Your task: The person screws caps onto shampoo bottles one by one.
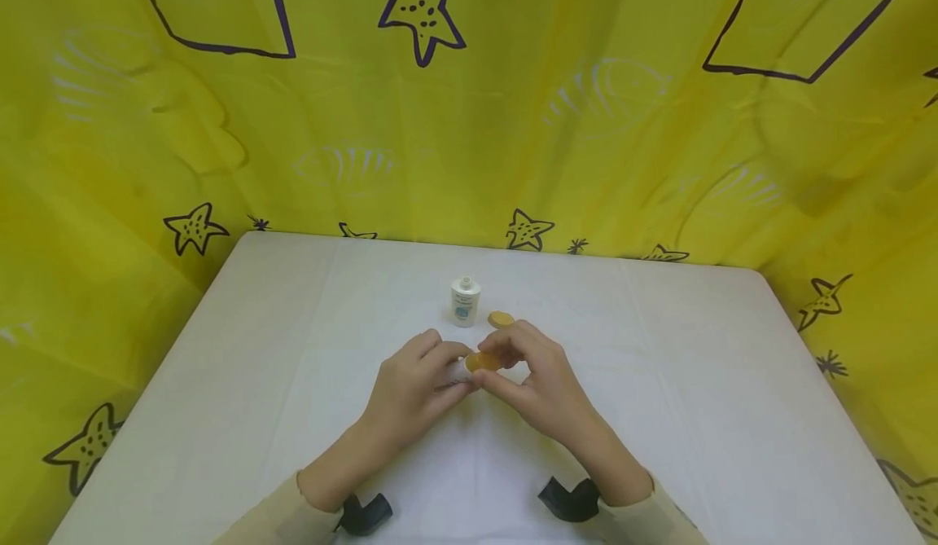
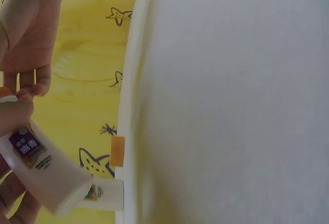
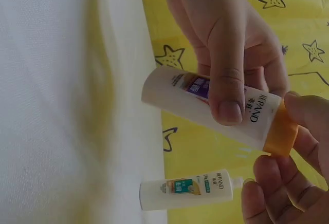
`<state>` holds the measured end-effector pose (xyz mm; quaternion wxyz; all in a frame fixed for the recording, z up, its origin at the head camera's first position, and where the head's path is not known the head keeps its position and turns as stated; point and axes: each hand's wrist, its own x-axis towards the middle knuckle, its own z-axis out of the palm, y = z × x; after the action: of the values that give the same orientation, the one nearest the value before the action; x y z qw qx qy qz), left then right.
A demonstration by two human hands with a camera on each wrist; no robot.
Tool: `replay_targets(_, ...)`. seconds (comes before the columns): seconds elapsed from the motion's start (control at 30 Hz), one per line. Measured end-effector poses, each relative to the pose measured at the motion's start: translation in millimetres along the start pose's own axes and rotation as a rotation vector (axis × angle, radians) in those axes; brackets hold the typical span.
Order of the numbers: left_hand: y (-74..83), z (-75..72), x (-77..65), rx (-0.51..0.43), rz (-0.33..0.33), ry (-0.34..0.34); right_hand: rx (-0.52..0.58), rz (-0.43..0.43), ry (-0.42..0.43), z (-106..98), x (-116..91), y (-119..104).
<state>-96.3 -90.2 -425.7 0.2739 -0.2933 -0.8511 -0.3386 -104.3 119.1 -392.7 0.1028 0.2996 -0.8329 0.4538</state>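
My left hand (image 1: 410, 386) grips a white squeeze bottle (image 3: 180, 98) with a purple label round its body, the bottle lying tilted above the table. At its top end, the thumb and fingers of my right hand (image 1: 541, 374) pinch the orange cap (image 3: 281, 131), which sits on the bottle's end. Just beyond the hands a second white bottle (image 1: 465, 307), with a green label in the right wrist view, stands upright, its narrow neck bare. Beside it on the table lies a loose orange cap (image 1: 501, 318).
The white table (image 1: 249, 415) reaches out on both sides of the hands. A yellow curtain (image 1: 469, 138) with starfish drawings hangs behind and around it. Black straps (image 1: 572, 500) show at both wrists, near the table's front.
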Motion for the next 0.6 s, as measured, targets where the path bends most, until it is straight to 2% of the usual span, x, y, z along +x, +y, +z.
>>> replay_targets(0.17,-7.5,-3.0,-0.4,-0.202,-0.224,-0.068,0.052,0.011,-0.032,0.0,0.5,3.9)
replay_targets(0.27,-11.9,-3.6,-0.2,-0.316,-0.323,-0.084,0.12,0.055,-0.071,0.9,0.9,6.1)
replay_targets(0.4,-16.2,-3.5,0.4,-0.427,-0.425,-0.093,0.196,0.126,-0.14,3.5,1.3,8.9)
replay_targets(0.6,-21.0,-3.2,0.8,-0.507,-0.528,-0.125,0.241,0.167,-0.211,8.8,0.1,13.9)
